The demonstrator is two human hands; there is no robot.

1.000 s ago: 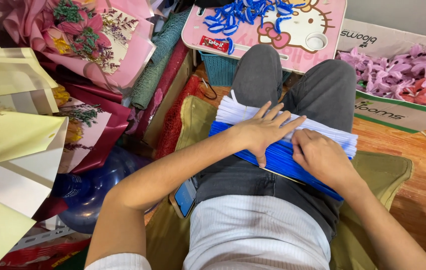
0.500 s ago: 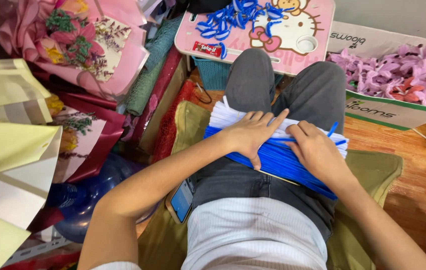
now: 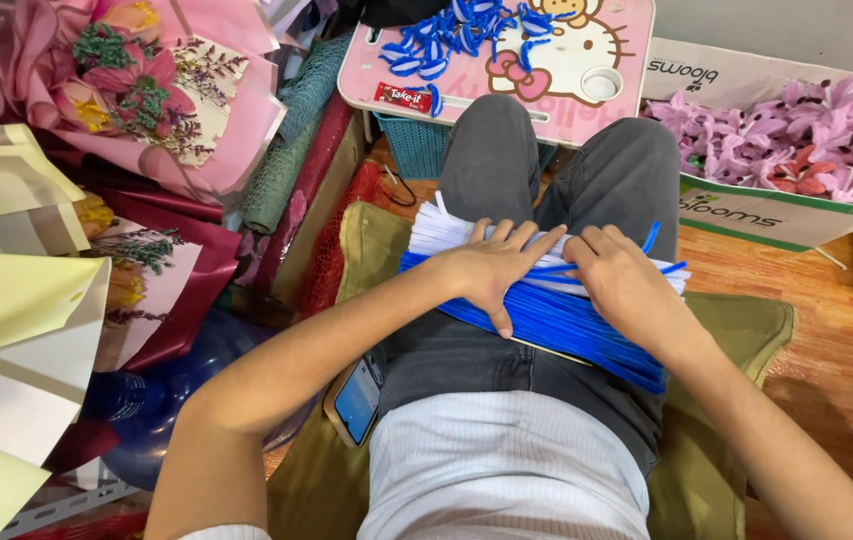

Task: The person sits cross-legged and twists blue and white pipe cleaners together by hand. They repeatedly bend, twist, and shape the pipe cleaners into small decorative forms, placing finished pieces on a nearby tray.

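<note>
Here, a bundle of blue pipe cleaners (image 3: 556,325) lies across the seated person's lap, over a layer of white pipe cleaners (image 3: 451,232) showing at its far edge. Left hand (image 3: 494,268): fingers spread flat, pressing on the bundle's left part. Right hand (image 3: 624,282): fingers curled into the blue strands, pinching a few; two loose ends stick up beside it. Beyond the knees: pink lap table (image 3: 586,105) carrying bent blue pieces (image 3: 451,35) and a small red packet (image 3: 404,97). Right: cardboard box (image 3: 746,212) of purple handmade flowers (image 3: 796,125). Left: pink wrapped bouquet (image 3: 146,100), yellow wrapping paper (image 3: 16,300). By the left hip: a phone (image 3: 356,400), screen lit.
</note>
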